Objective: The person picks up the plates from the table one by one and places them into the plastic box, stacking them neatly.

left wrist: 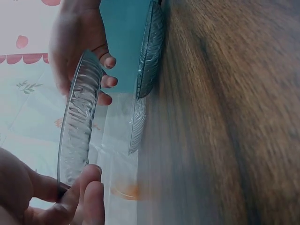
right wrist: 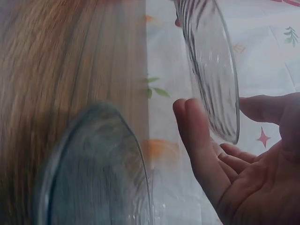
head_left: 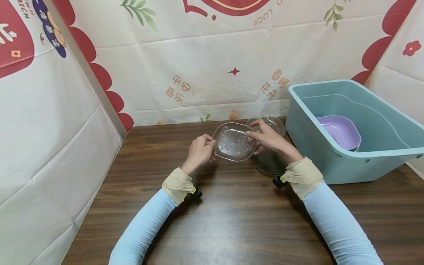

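Observation:
A clear ribbed glass plate (head_left: 233, 141) with rounded corners is held up above the table, tilted, between both hands. My left hand (head_left: 200, 150) pinches its left edge, thumb on one side and fingers on the other, as the left wrist view shows. At the opposite edge, my right hand (head_left: 273, 141) holds the plate between thumb (right wrist: 262, 108) and fingers. Below and behind the right hand, two more glass plates lie on the table: a clear one (head_left: 276, 124) at the back and a darker-looking one (head_left: 269, 165) nearer, partly covered by the hand.
A large light-blue plastic bin (head_left: 331, 165) stands on the right of the wooden table (head_left: 238, 221). Inside it sits a purple dish (head_left: 342, 130) with something under it. A printed white cloth (head_left: 205, 66) hangs behind the table and along the left side.

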Demonstrator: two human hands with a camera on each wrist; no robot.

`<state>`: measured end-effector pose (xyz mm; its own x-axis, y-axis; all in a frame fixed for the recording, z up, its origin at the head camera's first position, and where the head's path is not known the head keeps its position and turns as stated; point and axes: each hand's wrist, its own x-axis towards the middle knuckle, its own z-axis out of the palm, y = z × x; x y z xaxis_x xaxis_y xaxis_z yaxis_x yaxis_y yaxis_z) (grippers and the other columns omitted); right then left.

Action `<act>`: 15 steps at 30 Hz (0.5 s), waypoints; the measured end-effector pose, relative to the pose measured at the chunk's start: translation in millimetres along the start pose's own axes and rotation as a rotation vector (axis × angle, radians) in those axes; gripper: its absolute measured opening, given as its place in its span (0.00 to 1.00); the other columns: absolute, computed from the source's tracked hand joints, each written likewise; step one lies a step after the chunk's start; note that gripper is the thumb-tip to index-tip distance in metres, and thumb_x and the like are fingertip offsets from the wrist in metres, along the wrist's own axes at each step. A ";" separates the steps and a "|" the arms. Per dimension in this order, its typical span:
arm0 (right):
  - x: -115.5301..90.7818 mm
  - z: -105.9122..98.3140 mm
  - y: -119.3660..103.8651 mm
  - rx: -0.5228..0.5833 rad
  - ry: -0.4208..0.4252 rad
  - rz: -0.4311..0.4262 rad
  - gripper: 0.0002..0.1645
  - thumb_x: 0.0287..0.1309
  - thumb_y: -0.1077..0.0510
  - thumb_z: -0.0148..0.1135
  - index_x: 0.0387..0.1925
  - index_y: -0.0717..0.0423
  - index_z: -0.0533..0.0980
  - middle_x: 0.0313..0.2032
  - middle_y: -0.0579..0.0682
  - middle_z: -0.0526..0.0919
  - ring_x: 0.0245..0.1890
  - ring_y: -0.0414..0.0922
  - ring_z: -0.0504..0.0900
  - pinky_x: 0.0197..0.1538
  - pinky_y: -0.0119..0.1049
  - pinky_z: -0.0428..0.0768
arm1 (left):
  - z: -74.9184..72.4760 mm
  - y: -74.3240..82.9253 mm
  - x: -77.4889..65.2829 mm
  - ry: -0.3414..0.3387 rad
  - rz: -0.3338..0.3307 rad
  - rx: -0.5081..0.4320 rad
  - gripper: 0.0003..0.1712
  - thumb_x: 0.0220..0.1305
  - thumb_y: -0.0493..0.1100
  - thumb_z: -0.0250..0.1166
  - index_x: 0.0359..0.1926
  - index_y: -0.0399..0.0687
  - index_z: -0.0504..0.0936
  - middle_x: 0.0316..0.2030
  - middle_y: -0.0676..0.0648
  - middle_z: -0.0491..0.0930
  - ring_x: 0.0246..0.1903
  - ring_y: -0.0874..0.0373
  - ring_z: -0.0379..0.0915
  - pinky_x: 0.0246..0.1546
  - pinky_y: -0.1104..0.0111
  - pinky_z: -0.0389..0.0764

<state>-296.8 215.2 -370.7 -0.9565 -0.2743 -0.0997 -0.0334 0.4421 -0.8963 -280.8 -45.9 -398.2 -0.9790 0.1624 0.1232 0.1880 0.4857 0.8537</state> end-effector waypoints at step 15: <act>2.8 16.0 1.9 0.192 -0.052 0.003 0.37 0.75 0.69 0.44 0.76 0.64 0.40 0.44 0.64 0.80 0.26 0.43 0.88 0.33 0.43 0.92 | -0.2 2.3 -0.9 0.095 -0.070 0.129 0.12 0.76 0.49 0.55 0.48 0.53 0.82 0.18 0.55 0.86 0.15 0.63 0.81 0.34 0.67 0.82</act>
<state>-294.8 201.5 -379.6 -0.9401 -0.3191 -0.1199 0.0298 0.2734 -0.9614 -279.5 -45.1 -396.2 -0.9920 0.0452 0.1182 0.1215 0.6002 0.7906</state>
